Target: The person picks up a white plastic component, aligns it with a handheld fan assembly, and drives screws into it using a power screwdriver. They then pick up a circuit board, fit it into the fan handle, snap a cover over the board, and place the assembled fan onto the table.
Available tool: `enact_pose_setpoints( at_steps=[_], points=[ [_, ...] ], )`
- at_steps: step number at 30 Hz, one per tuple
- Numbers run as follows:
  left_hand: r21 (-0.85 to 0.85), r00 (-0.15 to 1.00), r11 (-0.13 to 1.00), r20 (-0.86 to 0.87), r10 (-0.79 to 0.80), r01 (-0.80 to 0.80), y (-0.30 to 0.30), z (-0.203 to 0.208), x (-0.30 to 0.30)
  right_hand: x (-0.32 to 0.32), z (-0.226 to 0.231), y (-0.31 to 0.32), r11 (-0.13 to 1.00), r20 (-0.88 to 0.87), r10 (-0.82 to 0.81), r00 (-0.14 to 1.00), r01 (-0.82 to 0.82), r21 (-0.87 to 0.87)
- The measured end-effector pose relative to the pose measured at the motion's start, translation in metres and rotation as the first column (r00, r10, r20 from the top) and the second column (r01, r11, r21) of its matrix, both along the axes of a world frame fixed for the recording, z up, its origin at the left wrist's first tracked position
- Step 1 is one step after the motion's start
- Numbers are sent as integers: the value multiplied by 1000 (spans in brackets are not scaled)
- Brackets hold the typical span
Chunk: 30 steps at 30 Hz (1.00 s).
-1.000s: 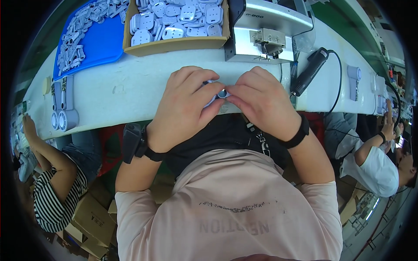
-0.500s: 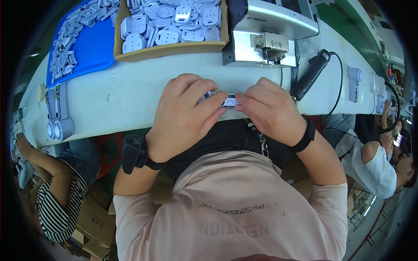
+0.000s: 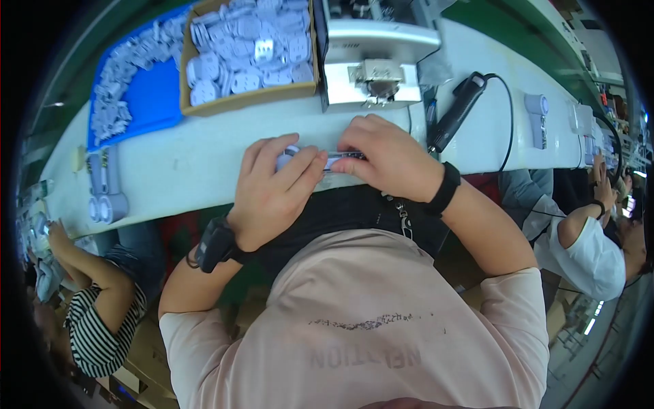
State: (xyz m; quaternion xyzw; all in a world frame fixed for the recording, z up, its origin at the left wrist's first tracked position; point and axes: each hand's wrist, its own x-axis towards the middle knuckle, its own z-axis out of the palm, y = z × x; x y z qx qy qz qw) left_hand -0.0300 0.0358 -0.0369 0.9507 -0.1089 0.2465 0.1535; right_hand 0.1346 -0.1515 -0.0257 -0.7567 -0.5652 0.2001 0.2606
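Observation:
Just over the table's near edge, I hold a long pale plastic housing (image 3: 332, 161) crosswise between my hands. My left hand (image 3: 272, 194) is closed around its left part, where a rounded end shows past the fingers. The thumb and fingers of my right hand (image 3: 392, 157) pinch its right end, where small dark and metallic details show. My fingers cover much of the housing, so its inside is mostly hidden.
Behind my hands stand a cardboard box (image 3: 252, 97) of pale plastic covers, a blue tray (image 3: 151, 102) of small parts and a silver machine (image 3: 378, 41). A black corded electric screwdriver (image 3: 460, 112) lies right. Similar housings (image 3: 112, 180) lie left. People sit on both sides.
The view has shifted, with the box and machine now further left. My right hand has changed its grip on the housing, and more of its rounded left end shows.

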Motion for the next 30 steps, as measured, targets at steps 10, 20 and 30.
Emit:
enact_pose_setpoints(
  at_steps=[10, 20, 30],
  points=[
    [-40, 961, 998, -275, 30, -43, -23, 32, -19, -38, -5, -32, 985, 43, 31, 999, -38, 166],
    [14, 918, 1000, -397, 12, -8, -26, 19, -17, -49, -31, -37, 954, 198, -21, 980, -40, 297],
    [38, 926, 999, -377, 32, -19, -25, 18, -13, -41, -38, -33, 941, 114, -59, 992, 17, 339]
  ],
)
